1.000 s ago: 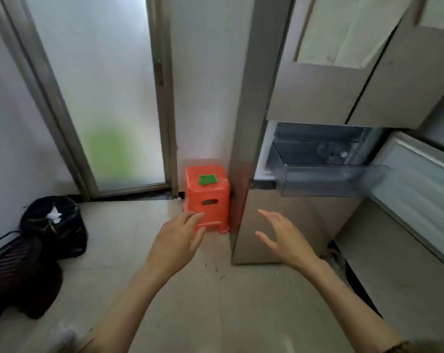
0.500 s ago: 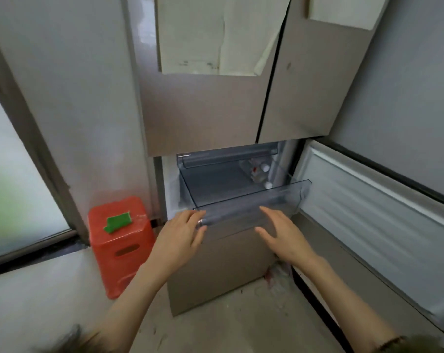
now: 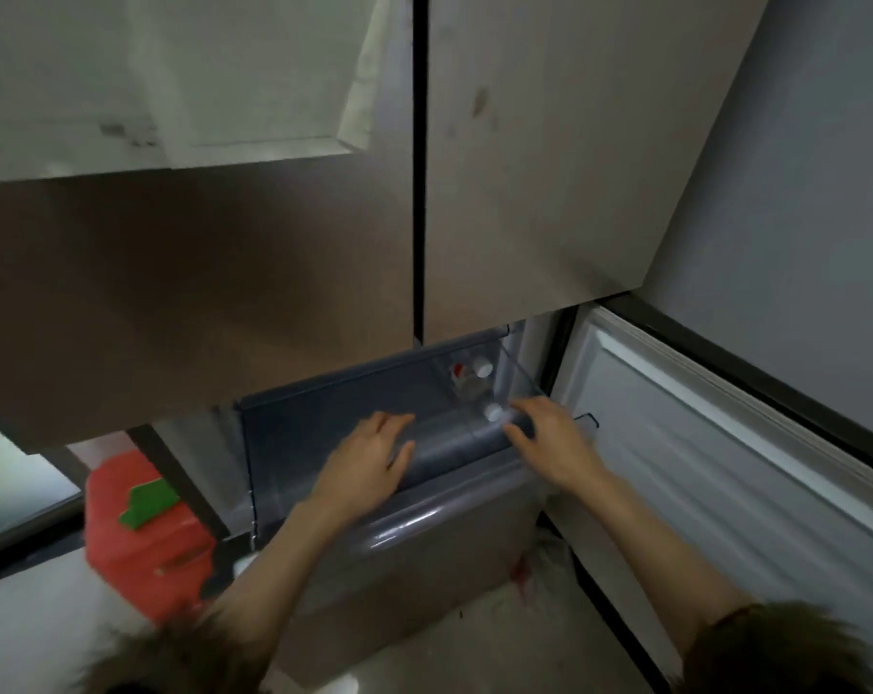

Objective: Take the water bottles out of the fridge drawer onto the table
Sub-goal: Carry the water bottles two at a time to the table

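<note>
The clear plastic fridge drawer (image 3: 324, 418) stands pulled out below the closed upper fridge doors. In its far right corner I see clear water bottles (image 3: 472, 380) with white caps, one with a red label; a further white cap (image 3: 493, 412) lies nearer. My left hand (image 3: 369, 455) reaches over the drawer's front rim with fingers straight, holding nothing. My right hand (image 3: 549, 438) hovers at the drawer's right end beside the near cap, fingers relaxed and empty. The image is blurred by motion.
The open lower fridge door (image 3: 724, 443) swings out on the right. A red plastic stool (image 3: 139, 533) with a green piece on top stands on the floor to the left. A lower fridge door (image 3: 424, 543) lies closed beneath the drawer. No table is in view.
My view swung from the floor and stool to the fridge and closed in. Both hands went from in front of the drawer's front wall to over its rim.
</note>
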`<state>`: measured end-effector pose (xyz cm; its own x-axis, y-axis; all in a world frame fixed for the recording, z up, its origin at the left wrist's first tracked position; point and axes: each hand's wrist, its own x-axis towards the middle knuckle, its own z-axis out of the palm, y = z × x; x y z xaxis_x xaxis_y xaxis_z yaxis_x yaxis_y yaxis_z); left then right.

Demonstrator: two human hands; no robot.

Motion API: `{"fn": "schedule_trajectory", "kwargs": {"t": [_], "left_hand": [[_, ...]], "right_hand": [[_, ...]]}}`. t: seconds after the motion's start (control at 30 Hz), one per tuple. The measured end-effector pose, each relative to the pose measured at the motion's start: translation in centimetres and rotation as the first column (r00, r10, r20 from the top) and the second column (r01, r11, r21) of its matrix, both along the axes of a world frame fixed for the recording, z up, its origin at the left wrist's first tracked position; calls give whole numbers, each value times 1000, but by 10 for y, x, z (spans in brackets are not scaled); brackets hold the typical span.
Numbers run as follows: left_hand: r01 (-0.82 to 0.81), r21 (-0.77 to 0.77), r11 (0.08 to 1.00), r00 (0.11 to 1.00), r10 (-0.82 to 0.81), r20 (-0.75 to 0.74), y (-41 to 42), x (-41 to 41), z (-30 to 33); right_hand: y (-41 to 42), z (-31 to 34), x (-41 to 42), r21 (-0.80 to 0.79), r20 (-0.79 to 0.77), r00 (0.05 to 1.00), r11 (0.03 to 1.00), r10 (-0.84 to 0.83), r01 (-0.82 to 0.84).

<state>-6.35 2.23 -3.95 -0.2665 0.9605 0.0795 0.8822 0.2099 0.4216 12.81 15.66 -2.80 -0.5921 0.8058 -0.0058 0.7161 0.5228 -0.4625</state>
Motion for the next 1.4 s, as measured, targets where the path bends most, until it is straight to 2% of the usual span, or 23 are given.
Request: {"fn": "schedule_trajectory", "kwargs": {"t": [0.07,0.17,0.3,0.47,0.7,0.93,1.07,1.13,1.27,1.33,1.4], "left_hand": [[-53,-38,998,998,55,40,23,0,-8],[-131,-111,985,986,141,84,46,-4,-18],[-223,-153,963,966,240,98,60,-11,-29],[-261,-186,947,953,283,103,64,-18,-38],[-269,-224,937,949,298,103,67,-22,-42],[-183,-270,945,971,216,98,71,-19,-49],[-90,-283,955,992,109,55,94,-16,-53],[-36,-309,950,999,45,22,112,-13,-55],[46,-370,928,999,-50,0,148,-3,-70],[96,-377,921,995,-95,21,157,6,-79],[161,-384,909,987,-153,51,161,16,-87]], "right_hand": [[35,-4,-11,-36,60,997,998,45,-42],[77,-18,-33,-193,213,968,977,134,-93],[110,-45,-69,-329,418,899,944,134,12],[125,-72,-92,-297,414,908,953,72,60],[126,-73,-106,-229,540,841,969,43,98],[109,-71,-106,-233,533,843,970,70,67],[108,-62,-89,-422,544,817,904,192,68],[111,-57,-79,-428,537,812,903,227,31],[119,-50,-62,-321,437,890,947,131,18],[123,-47,-55,-235,379,923,972,72,21],[125,-46,-53,-215,317,948,975,12,60]]}}
